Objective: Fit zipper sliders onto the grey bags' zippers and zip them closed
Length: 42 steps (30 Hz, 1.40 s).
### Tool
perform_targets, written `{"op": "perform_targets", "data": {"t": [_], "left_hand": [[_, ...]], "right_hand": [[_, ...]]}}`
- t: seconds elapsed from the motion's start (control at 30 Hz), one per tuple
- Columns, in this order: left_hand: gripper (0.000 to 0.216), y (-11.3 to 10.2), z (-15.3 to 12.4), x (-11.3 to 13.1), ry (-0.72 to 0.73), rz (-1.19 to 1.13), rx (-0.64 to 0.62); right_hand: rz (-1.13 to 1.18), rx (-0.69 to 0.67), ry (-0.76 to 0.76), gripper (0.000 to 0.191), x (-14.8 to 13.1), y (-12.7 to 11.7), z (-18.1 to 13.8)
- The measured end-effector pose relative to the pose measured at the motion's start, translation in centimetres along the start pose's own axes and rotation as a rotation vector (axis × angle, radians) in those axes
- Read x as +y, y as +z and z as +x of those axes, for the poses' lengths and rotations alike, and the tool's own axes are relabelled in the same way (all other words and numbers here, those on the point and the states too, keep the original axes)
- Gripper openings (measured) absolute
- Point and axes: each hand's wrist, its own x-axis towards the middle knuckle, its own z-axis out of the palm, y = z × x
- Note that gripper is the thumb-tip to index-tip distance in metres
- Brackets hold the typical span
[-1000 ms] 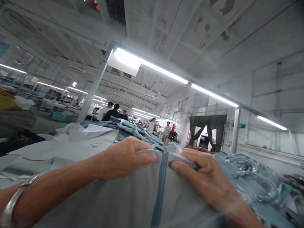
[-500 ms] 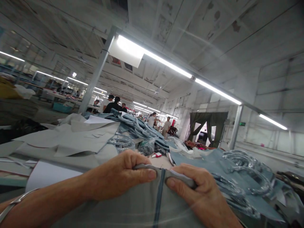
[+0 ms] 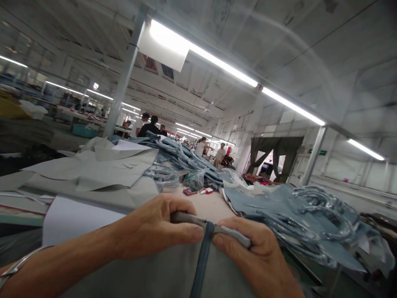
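Note:
A large piece of grey fabric (image 3: pixel 149 269) hangs from both my hands at the bottom of the head view. My left hand (image 3: pixel 161 225) pinches its upper edge, which looks folded or rolled, between thumb and fingers. On the other side of a blue strip (image 3: pixel 203 256) that runs down the fabric, my right hand (image 3: pixel 248 244) grips the same edge. Both thumbs lie on the near face, close to the strip. The fabric's lower part runs out of the picture.
Flat grey pieces (image 3: pixel 108 169) and a white sheet (image 3: pixel 74 219) lie to the left. Blue pieces with clear plastic-covered coils (image 3: pixel 316 203) lie at the right. Beyond my hands are a small red-and-white bottle (image 3: pixel 206 191) and a blue pile (image 3: pixel 180 151). Several people stand further back.
The view has tilted down slightly, showing more of the table beyond my hands. The fabric's top edge has turned a little, and the blue strip slants more. Both hands keep their hold.

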Motion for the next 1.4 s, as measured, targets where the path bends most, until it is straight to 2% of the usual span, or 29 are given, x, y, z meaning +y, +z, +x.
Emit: {"op": "perform_targets", "data": {"t": [0.27, 0.47, 0.6, 0.73, 0.8, 0.87, 0.97, 1.03, 1.07, 1.1, 1.17, 1.27, 1.3, 1.37, 1.4], "left_hand": [[0.037, 1.6, -0.3, -1.8, 0.046, -0.076, 0.081], [0.038, 2.2, -0.2, -2.7, -0.006, -0.128, 0.139], [0.04, 2.8, -0.1, -3.1, -0.062, -0.209, 0.168], [0.039, 3.9, 0.0, -3.3, -0.157, -0.522, 0.175], [0.039, 4.2, 0.3, -3.5, -0.195, -0.641, 0.183], [0.04, 4.0, 1.0, -3.8, -0.251, -0.698, 0.202], [0.044, 2.6, 2.5, -5.1, -0.327, -0.68, 0.208], [0.042, 1.4, 3.9, -6.8, -0.255, -0.567, 0.23], [0.042, 0.9, 4.5, -7.8, -0.228, -0.494, 0.198], [0.043, 0.5, 5.1, -8.7, -0.248, -0.483, 0.191], [0.047, 0.0, 5.9, -10.2, -0.275, -0.472, 0.169], [0.051, -0.1, 6.0, -10.9, -0.286, -0.472, 0.15], [0.051, -0.1, 6.0, -11.0, -0.275, -0.463, 0.146], [0.051, 0.0, 5.9, -11.4, -0.221, -0.392, 0.143], [0.05, 0.0, 5.9, -11.7, -0.181, -0.321, 0.162]], "right_hand": [[0.06, 0.03, -0.007, 0.02, 0.3, 1.1, -0.1], [0.026, 0.052, -0.056, 0.02, 1.8, 2.3, 0.0], [-0.055, 0.166, -0.23, 0.012, 2.9, 3.6, -0.5], [-0.32, 0.267, -0.491, 0.014, 3.8, 4.6, -1.5], [-0.375, 0.304, -0.528, 0.015, 4.0, 4.8, -1.4], [-0.326, 0.287, -0.459, 0.012, 4.1, 4.6, -0.7], [-0.174, 0.16, -0.209, 0.008, 4.6, 4.2, 1.9], [-0.03, 0.096, -0.044, 0.007, 5.8, 4.6, 4.3], [0.06, 0.065, 0.042, 0.008, 6.6, 5.1, 5.4], [0.145, 0.054, 0.119, 0.011, 7.5, 5.6, 6.4], [0.241, 0.028, 0.202, 0.01, 9.0, 6.5, 7.9], [0.261, 0.026, 0.247, 0.006, 10.2, 7.3, 9.0], [0.233, 0.016, 0.248, 0.015, 10.5, 7.4, 9.1], [0.147, -0.022, 0.233, 0.047, 10.9, 7.7, 9.3], [0.095, -0.025, 0.223, 0.053, 11.2, 7.9, 9.4]]}}
